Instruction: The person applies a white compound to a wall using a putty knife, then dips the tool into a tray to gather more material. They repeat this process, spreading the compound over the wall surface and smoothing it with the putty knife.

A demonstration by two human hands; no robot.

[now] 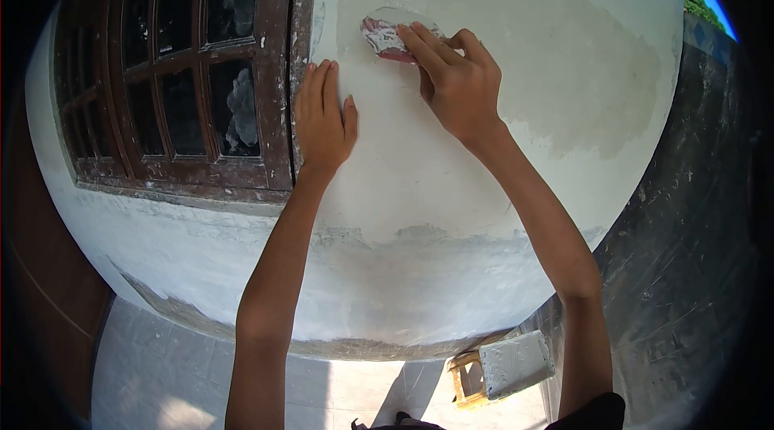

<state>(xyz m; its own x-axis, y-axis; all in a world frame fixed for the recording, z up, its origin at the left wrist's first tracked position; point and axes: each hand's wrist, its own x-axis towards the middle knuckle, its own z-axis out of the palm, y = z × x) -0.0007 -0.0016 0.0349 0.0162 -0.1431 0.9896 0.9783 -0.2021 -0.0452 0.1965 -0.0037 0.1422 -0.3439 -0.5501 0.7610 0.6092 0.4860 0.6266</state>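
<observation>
While we are seemingly bracing, left hand (324, 120): lying flat on the wall (419, 172) beside the window frame (276, 99), fingers straight, holding nothing.
Right hand (461, 79): our fingers are pinching the smeared pink tool (389, 41).
Smeared pink tool: we are holding it against the upper wall.
Wall: we are apparently smoothing a pale coat; the next move is seemingly calling for even pressure.
Whitish container (516, 364): sitting lower, by a yellow stool (457, 382).
</observation>
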